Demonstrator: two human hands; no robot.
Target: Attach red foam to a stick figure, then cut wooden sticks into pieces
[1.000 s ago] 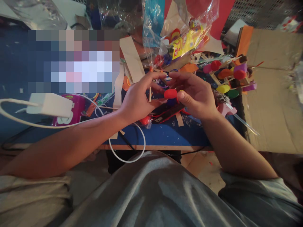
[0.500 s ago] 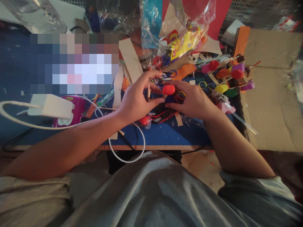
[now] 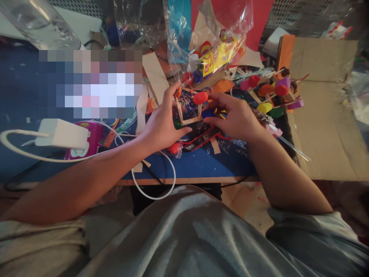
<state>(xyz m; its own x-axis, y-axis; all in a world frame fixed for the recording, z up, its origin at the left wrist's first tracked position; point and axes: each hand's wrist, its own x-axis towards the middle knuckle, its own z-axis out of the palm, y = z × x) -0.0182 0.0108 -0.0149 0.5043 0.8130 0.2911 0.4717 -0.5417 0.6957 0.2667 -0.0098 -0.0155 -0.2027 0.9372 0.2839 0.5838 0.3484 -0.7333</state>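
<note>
A small frame of thin wooden sticks (image 3: 190,121) stands between my hands in the middle of the table. It carries a red oval lump (image 3: 200,97) at the top and a blue oval lump (image 3: 208,113) on its right; a bit of green shows at its lower left. My left hand (image 3: 161,125) is spread around the frame's left side, thumb and index finger wide apart; its other fingers are partly hidden behind the sticks. With thumb and fingers, my right hand (image 3: 235,115) pinches the blue lump.
Right of my hands stand stick pieces with coloured ovals (image 3: 265,107) beside a cardboard sheet (image 3: 325,115). Behind lies a clear plastic bag (image 3: 213,57). To the left are a white charger (image 3: 65,132) with its looping cable and a bottle (image 3: 46,27).
My left thumb and fingers have spread apart, and the stick frame now shows between my hands. The red lump sits slightly higher and further left. The whole view has shifted a little.
</note>
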